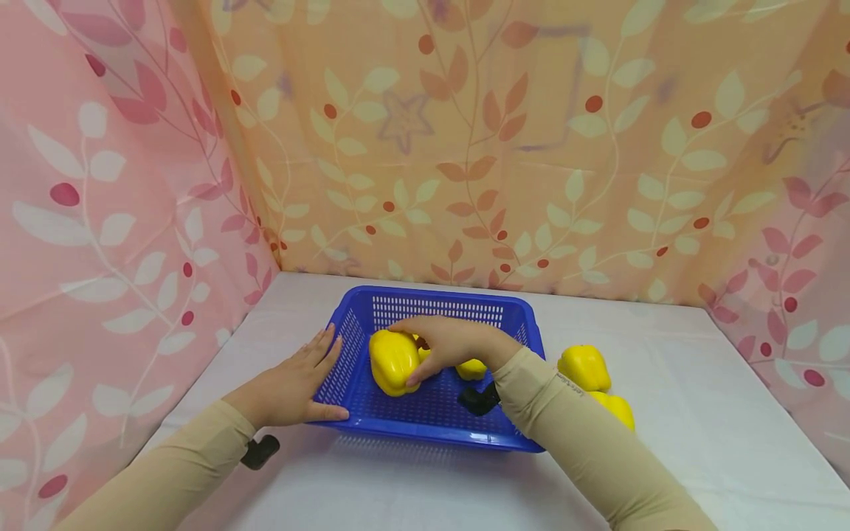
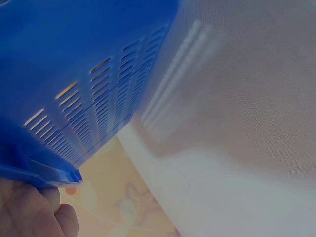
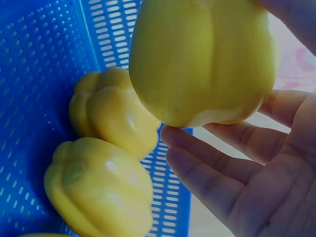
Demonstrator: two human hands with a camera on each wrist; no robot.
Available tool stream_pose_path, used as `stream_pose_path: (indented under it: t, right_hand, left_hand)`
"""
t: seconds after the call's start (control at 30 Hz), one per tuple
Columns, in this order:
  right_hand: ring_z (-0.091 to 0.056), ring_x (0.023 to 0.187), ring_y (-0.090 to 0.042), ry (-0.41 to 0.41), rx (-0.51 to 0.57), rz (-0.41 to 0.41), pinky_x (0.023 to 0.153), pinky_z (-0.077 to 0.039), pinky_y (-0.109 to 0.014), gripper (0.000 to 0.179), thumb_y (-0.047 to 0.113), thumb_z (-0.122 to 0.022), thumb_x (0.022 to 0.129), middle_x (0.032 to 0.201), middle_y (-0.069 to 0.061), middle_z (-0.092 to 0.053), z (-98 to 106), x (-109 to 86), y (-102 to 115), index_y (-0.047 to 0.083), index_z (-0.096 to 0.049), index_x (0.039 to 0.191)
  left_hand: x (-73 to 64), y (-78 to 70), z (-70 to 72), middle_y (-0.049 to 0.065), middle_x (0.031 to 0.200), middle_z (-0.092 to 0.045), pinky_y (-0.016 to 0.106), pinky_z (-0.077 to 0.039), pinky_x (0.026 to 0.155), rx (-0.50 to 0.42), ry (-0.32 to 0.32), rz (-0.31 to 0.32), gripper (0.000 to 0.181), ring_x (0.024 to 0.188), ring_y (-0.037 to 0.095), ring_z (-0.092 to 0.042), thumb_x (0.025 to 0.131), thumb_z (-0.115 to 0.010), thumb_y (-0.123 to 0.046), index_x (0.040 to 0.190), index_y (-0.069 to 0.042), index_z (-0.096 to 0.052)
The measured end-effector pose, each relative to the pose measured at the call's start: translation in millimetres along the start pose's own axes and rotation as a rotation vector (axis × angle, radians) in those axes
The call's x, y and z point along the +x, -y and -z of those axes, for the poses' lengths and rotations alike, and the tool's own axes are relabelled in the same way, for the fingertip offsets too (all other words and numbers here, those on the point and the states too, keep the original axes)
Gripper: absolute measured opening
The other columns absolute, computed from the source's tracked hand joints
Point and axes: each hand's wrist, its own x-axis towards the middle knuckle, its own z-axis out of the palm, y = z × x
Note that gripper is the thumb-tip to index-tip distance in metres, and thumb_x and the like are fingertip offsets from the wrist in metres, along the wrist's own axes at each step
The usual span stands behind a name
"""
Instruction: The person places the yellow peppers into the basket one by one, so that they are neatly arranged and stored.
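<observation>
A blue plastic basket (image 1: 438,431) with slotted walls stands on the table. Inside its left half, a yellow bell pepper (image 1: 393,363) is gripped by my right hand (image 1: 454,343), thumb on the near side and fingers on the far side. The right wrist view shows this held pepper (image 3: 205,59) above two more yellow bell peppers, one (image 3: 116,111) beside the other (image 3: 101,185), in the basket. My left hand (image 1: 292,380) rests on the basket's left rim with fingers spread and the thumb along the front corner. In the left wrist view, its fingers (image 2: 29,212) touch the rim.
Two yellow bell peppers, a farther one (image 1: 584,367) and a nearer one (image 1: 617,407), lie on the white-covered table (image 1: 717,428) right of the basket; my right forearm partly covers the nearer. Leaf-patterned curtains (image 1: 465,147) stand behind and on both sides.
</observation>
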Motion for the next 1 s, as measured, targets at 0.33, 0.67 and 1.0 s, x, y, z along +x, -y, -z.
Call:
stream_pose_path:
  t: [0.33, 0.67, 1.0]
  right_hand:
    - [-0.048, 0.100, -0.011, 0.062, -0.022, -0.036, 0.089, -0.043, -0.025, 0.084, 0.043, -0.076, 0.071, 0.120, 0.005, -0.050, -15, 12.5, -5, 0.015, -0.036, 0.140]
    - [-0.046, 0.104, -0.010, 0.086, -0.039, -0.040, 0.094, -0.040, -0.027, 0.087, 0.045, -0.076, 0.069, 0.128, 0.005, -0.048, -25, 16.0, -7, 0.015, -0.036, 0.140]
    - [-0.047, 0.099, -0.008, 0.104, -0.041, -0.066, 0.091, -0.040, -0.026, 0.085, 0.039, -0.081, 0.065, 0.122, 0.007, -0.051, -31, 17.4, -6, 0.015, -0.041, 0.136]
  left_hand:
    - [-0.6, -0.2, 0.1, 0.018, 0.152, 0.001, 0.048, -0.017, 0.109, 0.014, 0.000, 0.011, 0.112, 0.139, 0.034, -0.004, 0.071, -0.045, -0.078, 0.146, -0.003, -0.010]
    - [-1.3, -3.0, 4.0, 0.019, 0.152, 0.001, 0.049, -0.016, 0.109, -0.003, 0.014, 0.008, 0.110, 0.139, 0.035, -0.004, 0.072, -0.047, -0.076, 0.146, -0.002, -0.010]
    - [-1.0, -1.3, 2.3, 0.020, 0.152, 0.001, 0.049, -0.017, 0.109, 0.004, 0.005, 0.001, 0.111, 0.139, 0.035, -0.004, 0.072, -0.045, -0.077, 0.145, 0.000, -0.013]
